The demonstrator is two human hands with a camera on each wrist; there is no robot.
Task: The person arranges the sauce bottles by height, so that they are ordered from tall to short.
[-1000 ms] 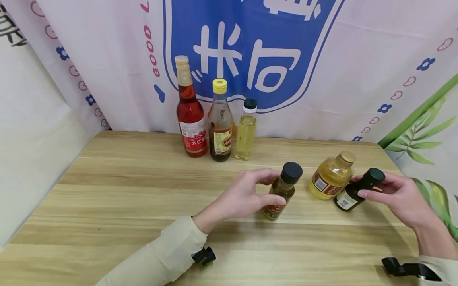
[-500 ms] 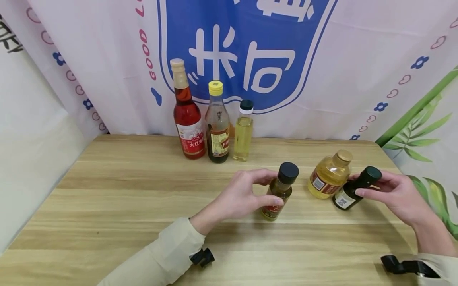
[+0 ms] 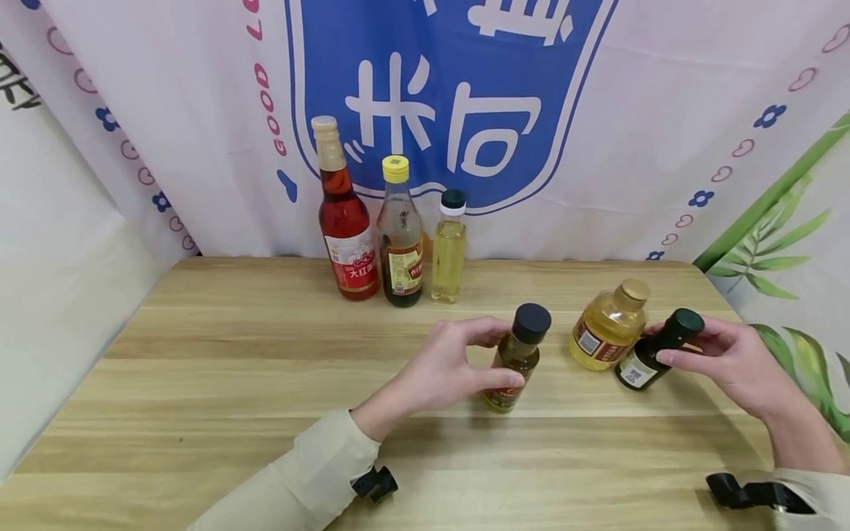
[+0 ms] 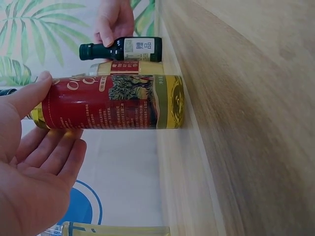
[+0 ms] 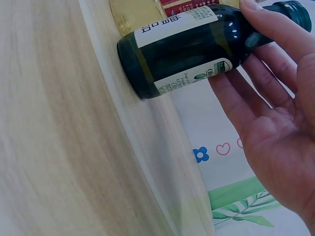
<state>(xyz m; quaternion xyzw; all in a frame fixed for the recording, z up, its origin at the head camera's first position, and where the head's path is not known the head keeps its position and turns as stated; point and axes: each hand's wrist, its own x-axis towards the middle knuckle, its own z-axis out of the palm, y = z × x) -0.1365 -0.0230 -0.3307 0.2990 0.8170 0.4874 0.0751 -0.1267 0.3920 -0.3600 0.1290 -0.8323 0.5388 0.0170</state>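
In the head view my left hand (image 3: 441,369) grips an olive oil bottle (image 3: 518,360) with a black cap, thumb on the near side and fingers behind. Its red label (image 4: 98,101) and golden oil show in the left wrist view. At the right, my right hand (image 3: 740,361) holds a small dark green glass bottle (image 3: 639,370) between thumb and fingers at its shoulder. Its white label (image 5: 177,24) and "Olive" side label appear in the right wrist view. Both bottles look upright with their bases at the table. A squat yellow oil bottle (image 3: 606,328) stands close against the green one.
Along the back stand a tall red vinegar bottle (image 3: 348,236), a dark sauce bottle (image 3: 401,254) with a yellow cap, and a slim pale oil bottle (image 3: 448,254). A printed curtain (image 3: 232,147) hangs behind the wooden table (image 3: 199,383).
The head view has shifted slightly, so everything sits a little further left in it. Both hands keep their hold, and the bottles have not visibly moved on the table.
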